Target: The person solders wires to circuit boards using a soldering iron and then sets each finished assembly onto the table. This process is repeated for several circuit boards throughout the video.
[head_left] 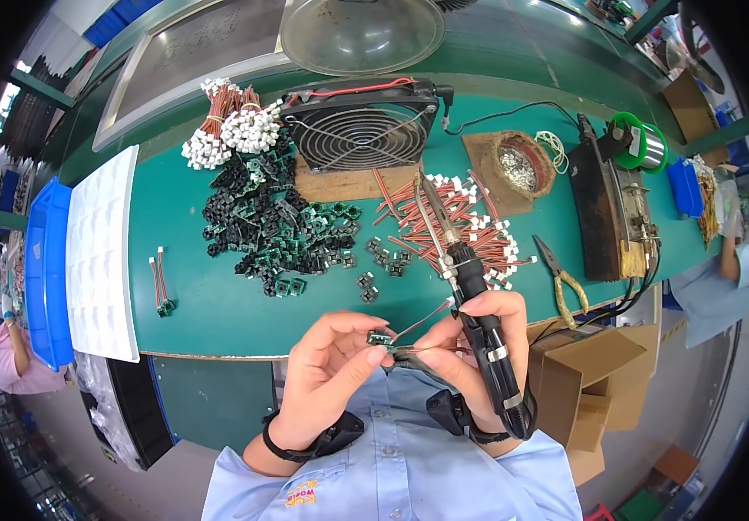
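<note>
My left hand (331, 369) pinches a small green circuit board (380, 338) between thumb and fingers, close to my chest. My right hand (478, 347) holds a black-handled soldering iron (470, 286), tip pointing away toward the fan, and its fingertips also pinch a thin red wire lead (422, 321) that runs to the board. Both hands sit just in front of the green table's (218, 304) near edge. Black straps circle both wrists.
On the table lie a heap of small black-and-green boards (270, 230), red wires with white connectors (470, 226), bundled wires (227, 126), a black fan (361, 126), a solder-tip cleaner (518, 165), an iron stand (609, 208), yellow-handled pliers (565, 278), and a white tray (101, 252). Cardboard boxes (591, 373) stand at right.
</note>
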The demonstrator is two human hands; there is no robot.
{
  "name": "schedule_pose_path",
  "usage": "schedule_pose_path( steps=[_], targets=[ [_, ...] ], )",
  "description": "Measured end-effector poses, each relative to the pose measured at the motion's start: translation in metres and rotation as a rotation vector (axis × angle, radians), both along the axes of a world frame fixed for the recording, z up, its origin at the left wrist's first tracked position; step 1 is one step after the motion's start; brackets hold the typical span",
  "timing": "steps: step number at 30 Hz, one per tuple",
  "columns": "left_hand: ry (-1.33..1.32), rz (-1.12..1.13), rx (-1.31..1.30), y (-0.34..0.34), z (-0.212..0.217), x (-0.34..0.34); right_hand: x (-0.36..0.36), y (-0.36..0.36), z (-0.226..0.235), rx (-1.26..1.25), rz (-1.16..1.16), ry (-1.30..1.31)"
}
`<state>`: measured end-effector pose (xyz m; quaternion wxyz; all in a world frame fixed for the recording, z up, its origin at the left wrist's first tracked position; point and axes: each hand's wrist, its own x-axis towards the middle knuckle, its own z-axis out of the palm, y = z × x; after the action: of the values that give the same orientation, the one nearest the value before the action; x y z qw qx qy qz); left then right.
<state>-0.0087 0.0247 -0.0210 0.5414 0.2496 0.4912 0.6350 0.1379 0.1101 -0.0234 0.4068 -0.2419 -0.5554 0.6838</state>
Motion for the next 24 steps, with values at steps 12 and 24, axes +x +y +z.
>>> schedule_pose_path(
  steps=[12,24],
  targets=[
    [-0.048,0.115,0.071,0.004,0.0,0.004,0.0,-0.002,0.007,0.021,-0.023,-0.119],
    [-0.739,-0.241,0.123,0.008,-0.016,-0.003,-0.005,-0.006,0.004,0.075,0.045,-0.038]
  ],
)
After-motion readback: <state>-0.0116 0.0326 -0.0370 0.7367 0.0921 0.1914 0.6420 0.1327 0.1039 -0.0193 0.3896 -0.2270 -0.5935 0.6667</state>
